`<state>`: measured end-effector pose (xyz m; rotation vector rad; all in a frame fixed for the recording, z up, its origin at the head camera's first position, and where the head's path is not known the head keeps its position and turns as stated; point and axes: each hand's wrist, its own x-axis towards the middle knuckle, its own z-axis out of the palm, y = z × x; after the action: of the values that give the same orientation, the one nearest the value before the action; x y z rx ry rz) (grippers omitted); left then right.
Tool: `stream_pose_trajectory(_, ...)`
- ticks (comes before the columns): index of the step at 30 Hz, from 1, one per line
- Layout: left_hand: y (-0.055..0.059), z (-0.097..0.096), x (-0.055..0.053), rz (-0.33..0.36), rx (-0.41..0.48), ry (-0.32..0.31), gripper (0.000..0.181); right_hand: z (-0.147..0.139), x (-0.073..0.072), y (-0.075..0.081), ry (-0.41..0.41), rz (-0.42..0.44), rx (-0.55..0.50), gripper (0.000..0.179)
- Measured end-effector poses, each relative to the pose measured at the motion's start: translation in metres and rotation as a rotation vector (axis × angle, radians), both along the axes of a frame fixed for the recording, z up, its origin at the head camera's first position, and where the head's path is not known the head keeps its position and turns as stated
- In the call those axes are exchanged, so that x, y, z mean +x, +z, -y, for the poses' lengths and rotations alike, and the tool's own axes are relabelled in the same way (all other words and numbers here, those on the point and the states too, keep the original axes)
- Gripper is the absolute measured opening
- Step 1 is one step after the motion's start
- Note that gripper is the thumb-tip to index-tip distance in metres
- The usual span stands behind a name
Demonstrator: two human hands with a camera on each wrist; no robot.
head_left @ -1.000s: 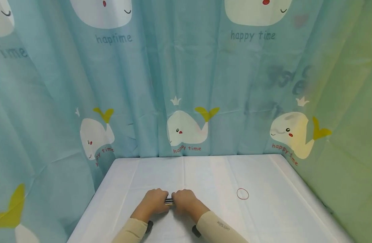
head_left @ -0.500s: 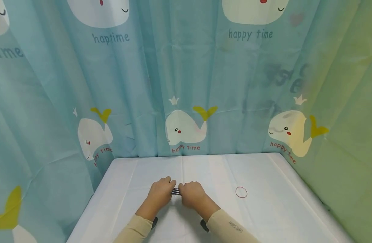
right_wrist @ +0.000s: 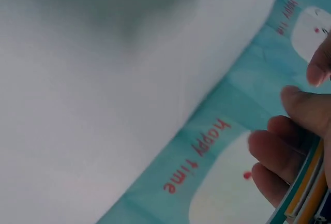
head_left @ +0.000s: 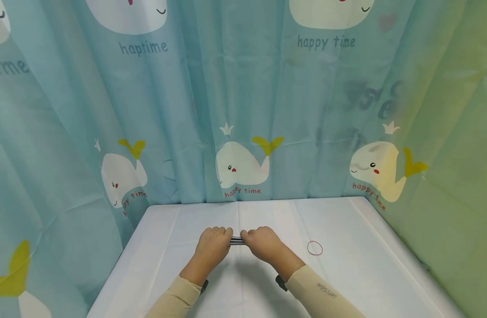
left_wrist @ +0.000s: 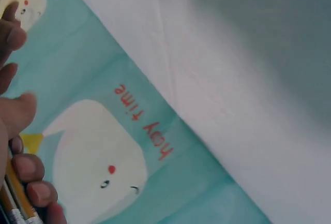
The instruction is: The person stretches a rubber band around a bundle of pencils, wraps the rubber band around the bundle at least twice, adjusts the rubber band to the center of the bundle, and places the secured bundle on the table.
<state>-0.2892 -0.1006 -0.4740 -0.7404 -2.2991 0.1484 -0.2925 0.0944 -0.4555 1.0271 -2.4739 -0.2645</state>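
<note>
Both hands hold a small bundle of pencils above the white table (head_left: 203,287). In the head view, the left hand (head_left: 214,244) grips one side and the right hand (head_left: 264,244) the other. A short dark striped stretch of the pencils (head_left: 237,241) shows between them. The left wrist view has curled fingers (left_wrist: 32,168) around yellow pencils (left_wrist: 16,195) with silvery metal ends. Green and yellow pencils (right_wrist: 305,188) poke out below the fingers (right_wrist: 274,149) in the right wrist view. Palms hide most of the bundle.
A thin red loop (head_left: 315,248), resembling a rubber band, lies on the table to the right of the hands. Behind the table hangs a teal curtain (head_left: 188,110) with whale prints. Another stretch of curtain (head_left: 458,198), greenish, borders the right side.
Both hands have risen and moved forward and slightly right with the pencils. The gap between the hands has widened a little. The red loop stays on the table.
</note>
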Motion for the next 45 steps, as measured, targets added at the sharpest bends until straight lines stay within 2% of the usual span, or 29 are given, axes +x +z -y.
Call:
stream_pose_trajectory(2, 0.005, -0.001, 0.001, -0.001, -0.01, 0.013, 0.026, -0.007, -0.001, 0.006, -0.001, 0.032, -0.058, 0.012)
stream_pose_trajectory(4, 0.012, -0.001, 0.001, -0.009, -0.015, 0.022, 0.025, -0.017, -0.003, 0.01, -0.012, 0.106, -0.155, 0.013)
stream_pose_trajectory(6, 0.018, 0.001, 0.001, -0.019, -0.012, 0.025, 0.025, -0.03, -0.004, 0.014, -0.025, 0.231, -0.289, 0.017)
stream_pose_trajectory(7, 0.022, 0.003, 0.001, -0.025, -0.005, 0.024, 0.025, -0.037, -0.004, 0.016, -0.026, 0.334, -0.375, 0.025)
stream_pose_trajectory(8, 0.025, 0.004, 0.001, -0.026, 0.002, 0.021, 0.025, -0.044, -0.005, 0.016, -0.013, 0.45, -0.479, 0.036)
stream_pose_trajectory(10, 0.03, 0.007, 0.0, -0.029, 0.017, 0.018, 0.025, -0.056, -0.006, 0.017, 0.075, 0.666, -0.734, 0.056)
stream_pose_trajectory(12, 0.035, 0.008, 0.001, -0.035, 0.033, 0.013, 0.026, -0.06, -0.006, 0.017, 0.181, 0.847, -1.022, 0.062)
stream_pose_trajectory(13, 0.036, 0.007, 0.0, -0.039, 0.04, 0.01, 0.025, -0.06, -0.006, 0.017, 0.25, 0.905, -1.155, 0.06)
stream_pose_trajectory(15, 0.038, 0.005, 0.0, -0.051, 0.046, 0.002, 0.025, -0.055, -0.006, 0.017, 0.38, 0.942, -1.368, 0.055)
stream_pose_trajectory(17, 0.039, 0.001, -0.001, -0.065, 0.049, -0.012, 0.024, -0.048, -0.004, 0.018, 0.411, 0.929, -1.498, 0.055)
stream_pose_trajectory(20, 0.039, -0.004, -0.002, -0.07, 0.05, -0.02, 0.023, -0.039, -0.003, 0.02, 0.412, 0.913, -1.567, 0.059)
stream_pose_trajectory(24, 0.04, -0.012, -0.001, -0.067, 0.051, -0.009, 0.023, -0.031, -0.003, 0.02, 0.387, 0.872, -1.596, 0.062)
stream_pose_trajectory(27, 0.041, -0.018, -0.001, -0.074, 0.046, -0.008, 0.023, -0.027, -0.003, 0.02, 0.317, 0.838, -1.556, 0.065)
stream_pose_trajectory(31, 0.04, -0.021, 0.0, -0.078, 0.038, -0.01, 0.024, -0.025, -0.004, 0.018, 0.202, 0.799, -1.452, 0.065)
stream_pose_trajectory(34, 0.039, -0.02, 0.0, -0.067, 0.024, -0.001, 0.024, -0.025, -0.002, 0.019, 0.124, 0.722, -1.356, 0.058)
stream_pose_trajectory(36, 0.039, -0.019, -0.001, -0.065, 0.017, 0.006, 0.024, -0.026, 0.001, 0.022, 0.053, 0.617, -1.192, 0.05)
stream_pose_trajectory(39, 0.039, -0.017, -0.003, -0.087, 0.023, 0.005, 0.022, -0.024, 0.007, 0.028, -0.024, 0.382, -0.775, 0.053)
stream_pose_trajectory(42, 0.04, -0.018, -0.004, -0.117, 0.042, -0.024, 0.022, -0.02, 0.009, 0.034, -0.028, 0.121, -0.391, 0.061)
stream_pose_trajectory(43, 0.04, -0.019, -0.003, -0.124, 0.044, -0.037, 0.022, -0.019, 0.009, 0.034, -0.04, 0.062, -0.307, 0.059)
stream_pose_trajectory(45, 0.04, -0.021, -0.003, -0.128, 0.042, -0.07, 0.022, -0.018, 0.008, 0.033, -0.083, -0.006, -0.209, 0.047)
